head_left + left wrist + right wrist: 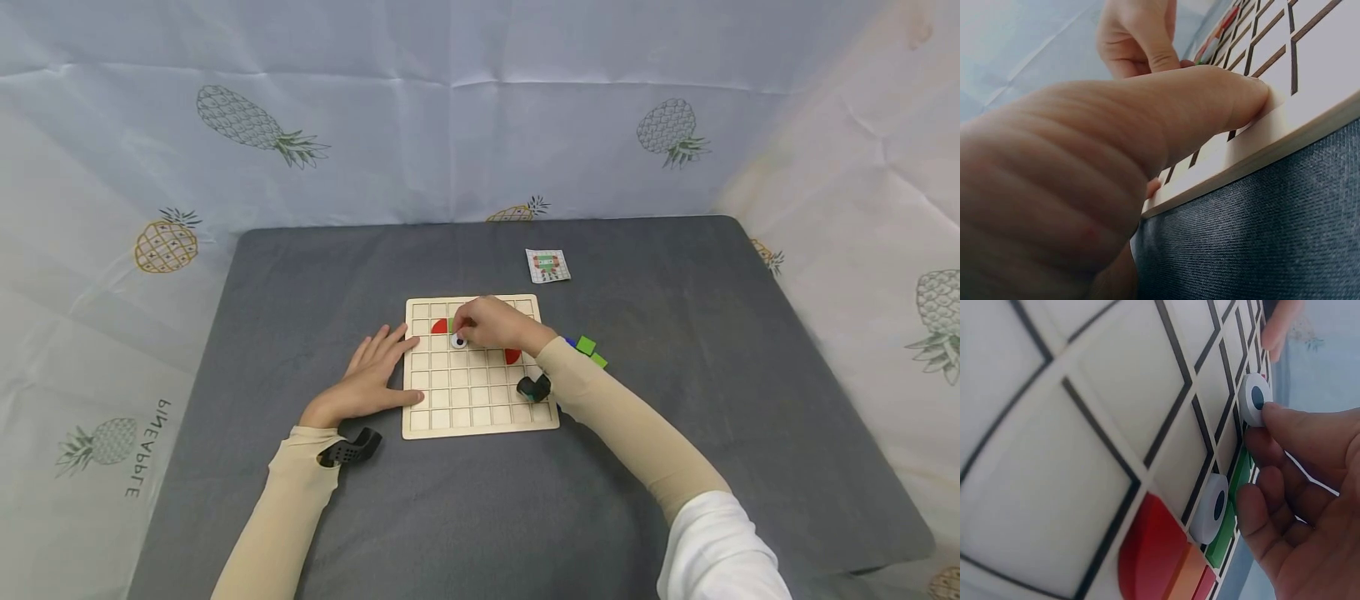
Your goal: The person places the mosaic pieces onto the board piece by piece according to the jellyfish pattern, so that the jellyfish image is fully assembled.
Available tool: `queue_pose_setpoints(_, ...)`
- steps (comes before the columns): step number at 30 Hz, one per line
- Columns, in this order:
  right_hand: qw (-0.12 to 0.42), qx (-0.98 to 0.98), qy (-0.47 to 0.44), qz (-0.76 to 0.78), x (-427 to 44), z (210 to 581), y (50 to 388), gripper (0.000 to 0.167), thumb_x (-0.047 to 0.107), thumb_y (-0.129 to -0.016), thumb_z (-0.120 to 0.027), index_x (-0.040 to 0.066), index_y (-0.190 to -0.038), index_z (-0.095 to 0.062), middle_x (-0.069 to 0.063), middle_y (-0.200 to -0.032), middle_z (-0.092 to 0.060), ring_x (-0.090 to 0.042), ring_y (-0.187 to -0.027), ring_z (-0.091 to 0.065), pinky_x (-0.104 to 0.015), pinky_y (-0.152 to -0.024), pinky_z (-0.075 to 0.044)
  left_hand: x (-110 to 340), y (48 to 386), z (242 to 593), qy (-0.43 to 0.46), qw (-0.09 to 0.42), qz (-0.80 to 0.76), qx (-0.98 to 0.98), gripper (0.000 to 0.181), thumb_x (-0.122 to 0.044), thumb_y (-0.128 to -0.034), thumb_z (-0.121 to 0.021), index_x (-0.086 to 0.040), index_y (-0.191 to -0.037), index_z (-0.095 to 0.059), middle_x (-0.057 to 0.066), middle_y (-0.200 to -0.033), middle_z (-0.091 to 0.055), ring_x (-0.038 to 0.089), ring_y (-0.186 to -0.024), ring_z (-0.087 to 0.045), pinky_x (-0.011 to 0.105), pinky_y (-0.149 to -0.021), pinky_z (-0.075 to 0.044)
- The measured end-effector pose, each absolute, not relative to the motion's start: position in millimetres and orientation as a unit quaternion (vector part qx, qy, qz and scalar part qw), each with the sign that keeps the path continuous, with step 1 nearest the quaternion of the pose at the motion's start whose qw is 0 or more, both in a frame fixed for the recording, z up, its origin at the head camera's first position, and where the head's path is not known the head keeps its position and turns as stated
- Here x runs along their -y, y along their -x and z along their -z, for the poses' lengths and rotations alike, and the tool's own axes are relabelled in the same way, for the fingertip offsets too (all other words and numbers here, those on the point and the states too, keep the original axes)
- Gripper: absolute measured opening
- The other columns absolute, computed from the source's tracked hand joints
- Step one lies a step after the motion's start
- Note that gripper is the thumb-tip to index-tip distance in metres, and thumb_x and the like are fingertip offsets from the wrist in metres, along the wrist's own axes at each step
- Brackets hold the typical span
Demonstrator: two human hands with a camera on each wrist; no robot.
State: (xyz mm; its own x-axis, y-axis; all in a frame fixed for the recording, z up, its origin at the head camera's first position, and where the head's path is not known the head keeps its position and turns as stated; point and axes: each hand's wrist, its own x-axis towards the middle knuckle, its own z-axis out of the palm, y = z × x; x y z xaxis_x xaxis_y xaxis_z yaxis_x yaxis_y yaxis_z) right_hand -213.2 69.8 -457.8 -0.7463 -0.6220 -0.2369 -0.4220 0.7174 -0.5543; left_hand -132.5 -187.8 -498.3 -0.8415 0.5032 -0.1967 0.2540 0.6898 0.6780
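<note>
My right hand (492,323) is over the upper part of a square wooden grid board (459,417). Its thumb and fingers pinch a white round eye piece (1254,400) with a dark dot, held at the grid. In the right wrist view a second eye piece (1211,509) lies beside green pieces (1224,540), with a red piece (1147,550) and an orange piece (1183,575) nearer. Another red piece (439,327) sits upper left on the board. Fingers spread, my left hand (367,382) rests at the board's left edge, thumb on its rim.
Green blocks (587,345) and a bit of blue lie right of the board, partly behind my right forearm. A small printed pattern card (548,266) lies beyond the board on the grey table (360,508). Pineapple-printed cloth (465,142) hangs behind.
</note>
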Motion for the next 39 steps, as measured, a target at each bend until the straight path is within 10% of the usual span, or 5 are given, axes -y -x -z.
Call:
queue_pose_setpoints(21, 0.187, -0.904, 0.249, 0.293, -83.1, 447.9, 211.9, 0.019, 0.016, -0.104, -0.056, 0.009, -0.116, -0.068, -0.004, -0.098, -0.069, -0.015, -0.079, -0.059, -0.029, -0.074, -0.05, 184.7, 130.8, 495.2, -0.216, 0.181, -0.343, -0.896, 0.092, -0.046, -0.0877, -0.073, -0.013, -0.161, -0.028, 0.014, -0.172, -0.008, 0.039, -0.159, 0.005, 0.059, -0.125, 0.006)
queue_pose_setpoints(32, 0.178, -0.872, 0.184, 0.418, -139.4, 413.8, 211.4, 0.028, 0.025, -0.105, -0.056, 0.005, -0.122, -0.064, -0.019, -0.116, -0.065, -0.039, -0.105, -0.061, -0.039, -0.087, -0.05, 186.1, 131.5, 492.3, -0.21, 0.19, -0.334, -0.899, 0.091, -0.044, -0.0891, -0.074, -0.015, -0.161, -0.027, 0.012, -0.172, -0.006, 0.036, -0.159, 0.007, 0.057, -0.126, 0.007)
queue_pose_setpoints(39, 0.152, -0.894, 0.179, 0.382, -160.9, 400.1, 200.8, 0.026, 0.026, -0.104, -0.058, 0.007, -0.12, -0.066, -0.011, -0.11, -0.065, -0.025, -0.096, -0.059, -0.039, -0.085, -0.05, 187.4, 130.8, 491.7, -0.21, 0.191, -0.334, -0.899, 0.091, -0.045, -0.089, -0.074, -0.016, -0.161, -0.027, 0.011, -0.172, -0.006, 0.037, -0.159, 0.008, 0.058, -0.126, 0.007)
